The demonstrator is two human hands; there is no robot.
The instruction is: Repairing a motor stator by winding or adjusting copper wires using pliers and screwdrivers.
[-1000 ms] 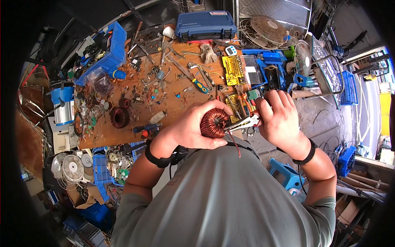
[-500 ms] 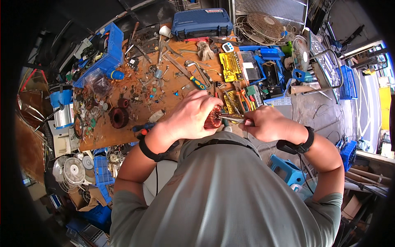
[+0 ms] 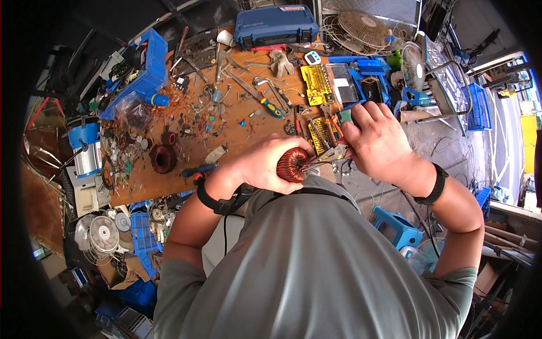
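My left hand [image 3: 258,165] is closed round a ring coil [image 3: 287,165] wound with copper wire, just beyond my waist. My right hand [image 3: 378,144] is closed on metal pliers [image 3: 333,153], whose jaws reach leftward to the middle of the coil; whether they grip a wire there is too small to tell. Beyond the coil lie yellow bit cases [image 3: 317,83] and hand tools. To the left on the wooden bench lies a darker copper coil [image 3: 162,160].
The cluttered bench [image 3: 209,133] holds a blue toolbox [image 3: 276,28], a blue bin [image 3: 152,76] and a long file [image 3: 245,85]. Fans [image 3: 357,34] and a wire basket stand at the right; fan parts and crates lie below left; a blue stool [image 3: 395,226] is at lower right.
My right hand dipped lower, then rose and swung right, its elbow further out. My left hand moved up with the coil and came back down, turning it.
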